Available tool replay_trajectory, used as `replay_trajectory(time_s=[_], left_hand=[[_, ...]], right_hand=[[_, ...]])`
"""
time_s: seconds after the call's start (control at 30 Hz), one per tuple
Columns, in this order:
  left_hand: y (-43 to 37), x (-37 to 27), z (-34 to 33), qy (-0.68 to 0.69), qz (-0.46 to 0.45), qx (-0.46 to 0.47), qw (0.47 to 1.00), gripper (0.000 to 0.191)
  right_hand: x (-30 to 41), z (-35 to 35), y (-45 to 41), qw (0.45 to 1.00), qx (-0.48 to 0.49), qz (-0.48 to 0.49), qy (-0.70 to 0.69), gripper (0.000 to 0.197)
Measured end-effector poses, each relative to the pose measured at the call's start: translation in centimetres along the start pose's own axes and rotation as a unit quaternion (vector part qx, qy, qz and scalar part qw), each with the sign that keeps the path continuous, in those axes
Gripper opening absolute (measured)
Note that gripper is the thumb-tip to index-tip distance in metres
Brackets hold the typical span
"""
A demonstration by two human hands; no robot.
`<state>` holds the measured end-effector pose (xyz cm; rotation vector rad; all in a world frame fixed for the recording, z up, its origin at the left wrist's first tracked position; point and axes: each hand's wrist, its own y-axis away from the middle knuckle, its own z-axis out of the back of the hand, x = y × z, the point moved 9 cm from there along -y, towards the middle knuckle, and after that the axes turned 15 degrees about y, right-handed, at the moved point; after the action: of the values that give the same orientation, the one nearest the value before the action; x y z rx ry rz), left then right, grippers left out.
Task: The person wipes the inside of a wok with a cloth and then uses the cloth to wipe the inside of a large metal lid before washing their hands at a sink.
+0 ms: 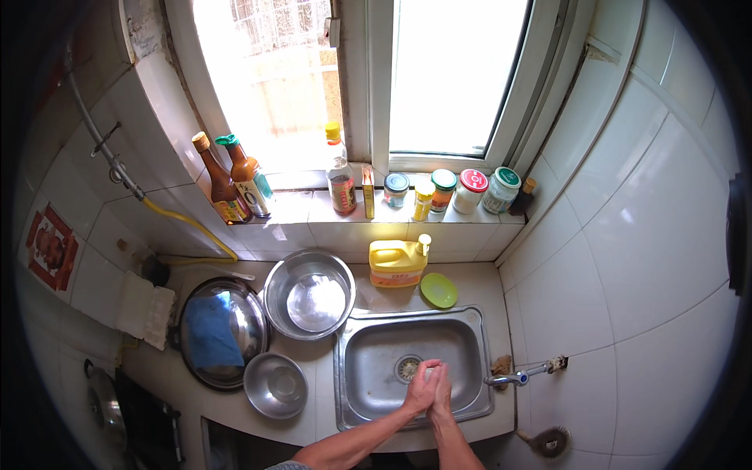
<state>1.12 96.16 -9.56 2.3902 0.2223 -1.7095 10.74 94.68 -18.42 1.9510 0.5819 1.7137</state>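
Over the stainless steel sink [376, 352], my left hand [419, 392] and my right hand [442, 395] are pressed together, palms facing and fingertips pointing away from me. A small pale patch shows between the fingers; whether it is soap, lather or something else cannot be told. The palms themselves are hidden. Just beyond the fingertips lies the drain strainer [406, 368]. To the right, a wall-mounted faucet [517, 378] reaches over the sink's rim, apart from my hands. No water stream is visible from it.
A large steel basin [309, 258], a smaller steel bowl [275, 385] and a lidded pan [249, 329] with a blue cloth [212, 332] stand left. Behind the sink are a yellow detergent jug [398, 264] and a green dish [439, 291]. Bottles and jars [470, 191] line the windowsill.
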Motion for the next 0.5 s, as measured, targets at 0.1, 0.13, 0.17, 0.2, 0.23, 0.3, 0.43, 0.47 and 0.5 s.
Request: replay_trajectory(time_s=[0.1,0.13,0.17,0.2,0.23,0.3,0.43,0.47,0.5], left_hand=[[-1.7,2.3,2.0,0.035,0.134,0.037,0.99,0.041],[-1.4,1.7,3.7,-0.011,0.117,-0.052,0.992,0.039],[-1.3,0.7,4.1,-0.051,0.095,-0.127,0.986,0.037],[-0.5,-1.3,3.1,-0.065,0.033,-0.148,0.986,0.033],[-0.2,-1.5,2.1,-0.065,0.032,-0.144,0.987,0.033],[1.4,-5.0,-1.6,-0.137,-0.179,-0.034,0.974,0.03],[-3.0,2.6,1.8,0.04,0.098,-0.035,0.994,0.048],[-2.9,3.9,3.1,0.099,0.14,-0.084,0.982,0.053],[-2.6,4.0,4.2,0.079,0.136,-0.12,0.98,0.049]], right_hand=[[4.1,-3.2,3.9,0.982,-0.075,0.126,0.121,0.074],[6.9,-4.1,5.3,0.957,-0.035,0.13,0.255,0.073],[7.3,-2.9,4.6,0.958,-0.041,0.134,0.252,0.073],[6.4,-1.7,3.4,0.953,-0.041,0.091,0.287,0.072],[5.4,-0.8,2.6,0.945,-0.041,0.047,0.32,0.072],[4.7,-1.3,3.0,0.972,-0.031,0.023,0.23,0.071],[5.3,-3.4,4.0,0.997,0.016,0.045,0.059,0.068],[5.5,-3.3,4.2,0.984,0.004,0.069,0.167,0.068],[6.2,-3.4,4.3,0.958,-0.006,0.096,0.271,0.069]])
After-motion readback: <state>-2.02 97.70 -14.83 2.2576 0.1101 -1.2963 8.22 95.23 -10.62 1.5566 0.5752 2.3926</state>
